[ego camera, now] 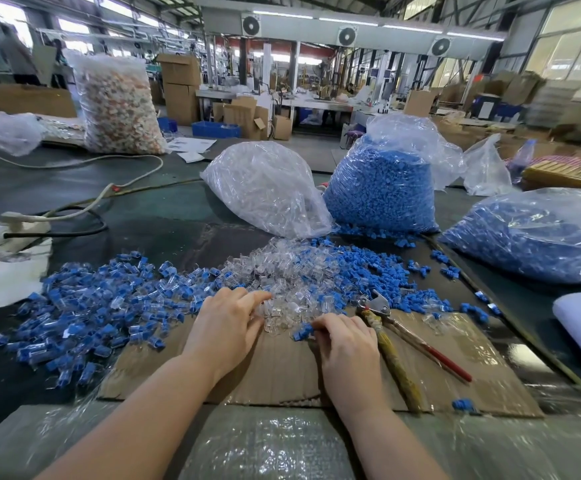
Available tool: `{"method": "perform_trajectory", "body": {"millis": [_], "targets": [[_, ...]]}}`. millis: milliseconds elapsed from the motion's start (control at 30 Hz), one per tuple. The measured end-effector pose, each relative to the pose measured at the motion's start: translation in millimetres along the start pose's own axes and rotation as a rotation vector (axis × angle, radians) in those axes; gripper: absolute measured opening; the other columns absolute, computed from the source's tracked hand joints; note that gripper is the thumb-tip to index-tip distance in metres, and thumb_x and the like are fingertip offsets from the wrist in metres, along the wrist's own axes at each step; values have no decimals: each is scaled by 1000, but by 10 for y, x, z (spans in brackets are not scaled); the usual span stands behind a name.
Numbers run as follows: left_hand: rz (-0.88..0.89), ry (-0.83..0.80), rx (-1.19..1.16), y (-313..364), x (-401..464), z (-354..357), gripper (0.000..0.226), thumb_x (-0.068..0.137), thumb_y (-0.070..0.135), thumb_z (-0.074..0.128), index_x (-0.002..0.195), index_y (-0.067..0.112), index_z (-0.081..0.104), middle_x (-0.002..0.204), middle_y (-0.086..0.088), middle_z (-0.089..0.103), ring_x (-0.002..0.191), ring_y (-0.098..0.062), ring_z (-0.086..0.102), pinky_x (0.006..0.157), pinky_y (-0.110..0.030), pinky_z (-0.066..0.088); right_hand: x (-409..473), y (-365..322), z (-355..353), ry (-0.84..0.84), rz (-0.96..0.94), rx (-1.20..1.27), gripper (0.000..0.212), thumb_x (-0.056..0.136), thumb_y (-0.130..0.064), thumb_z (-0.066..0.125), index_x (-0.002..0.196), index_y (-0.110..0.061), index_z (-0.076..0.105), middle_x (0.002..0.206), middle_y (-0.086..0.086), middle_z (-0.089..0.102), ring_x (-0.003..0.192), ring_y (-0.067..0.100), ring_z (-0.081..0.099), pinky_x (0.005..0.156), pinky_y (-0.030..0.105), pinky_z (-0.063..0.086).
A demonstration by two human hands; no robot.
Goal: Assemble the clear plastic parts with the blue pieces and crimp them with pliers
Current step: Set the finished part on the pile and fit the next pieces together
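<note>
While the left hand (228,323) spreads straight fingers on the glossy clear parts (275,271), the right hand (346,341) pinches a matte blue piece (303,331); beside it, pliers (391,337) lie on cardboard (282,372), nose pointing away.

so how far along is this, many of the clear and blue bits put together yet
Done: a heap of assembled clear-and-blue pieces lies at the left. In hand: the right hand pinches one small blue plastic piece, while the left hand reaches into the loose clear plastic parts. The metal pliers with worn handles lie unused on the cardboard. Left: plenty, with full bags of clear parts and blue pieces behind.
</note>
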State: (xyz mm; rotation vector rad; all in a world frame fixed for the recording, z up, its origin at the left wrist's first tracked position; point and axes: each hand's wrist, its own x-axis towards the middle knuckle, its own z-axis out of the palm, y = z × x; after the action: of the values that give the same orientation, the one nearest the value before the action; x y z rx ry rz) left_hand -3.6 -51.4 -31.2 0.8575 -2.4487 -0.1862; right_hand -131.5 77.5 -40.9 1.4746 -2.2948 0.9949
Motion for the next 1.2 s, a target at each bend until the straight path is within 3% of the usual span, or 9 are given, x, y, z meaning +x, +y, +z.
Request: {"method": "perform_trajectory", "body": {"millis": [167,267,400,600,733,900,1033,1200], "targets": [[-190,26,-434,244,12,-22,13,86,13,62,93,24,64,77,10,62,67,-3,57,63,-11,46,7,20,-7,21,52,78,6,87,-9,62,86,-12,67,85,2,67,83,25,56,78,37,41],[-315,23,-660,417,-3,69,24,81,8,69,73,29,59,70,11,64,60,4,58,58,-6,44,3,37,-13,-12,67,101,7,91,-13,57,88,-13,62,85,1,65,84,24,51,78,35,39],[-434,48,-844,541,-48,216,24,78,5,72,75,26,63,74,5,67,70,-7,63,64,-13,48,2,53,-20,3,52,127,6,91,-12,57,88,-13,62,84,1,64,82,24,52,76,35,41],[-469,38,-982,521,-80,242,25,78,-3,69,89,19,66,76,-3,66,69,-11,63,65,-22,53,-9,32,-34,28,-23,202,7,88,-8,61,89,-13,66,83,-2,66,82,19,55,73,33,47],[-443,11,-996,529,-91,241,19,80,-2,68,81,16,66,74,-2,69,68,-11,66,63,-18,52,-18,30,-45,32,-39,203,5,87,-11,63,89,-14,67,83,-2,67,82,19,57,74,36,49],[-421,-15,-976,537,-109,222,17,81,-1,68,82,15,66,76,-6,69,73,-16,66,68,-27,56,-20,15,-64,15,-60,167,3,86,-14,65,87,-14,67,81,-2,66,81,18,56,73,34,48],[-406,-27,-969,546,-109,233,20,80,-3,68,78,18,66,72,-5,69,63,-9,63,61,-20,52,-18,7,-58,-1,-80,130,2,84,-13,66,83,-11,66,76,1,64,77,21,56,68,37,49],[-400,-39,-968,536,-115,237,20,80,-3,67,78,17,66,73,-6,69,64,-10,63,62,-18,51,-18,37,-20,-56,-67,135,8,88,-19,62,87,-13,66,79,2,64,82,21,55,73,36,46]]}}
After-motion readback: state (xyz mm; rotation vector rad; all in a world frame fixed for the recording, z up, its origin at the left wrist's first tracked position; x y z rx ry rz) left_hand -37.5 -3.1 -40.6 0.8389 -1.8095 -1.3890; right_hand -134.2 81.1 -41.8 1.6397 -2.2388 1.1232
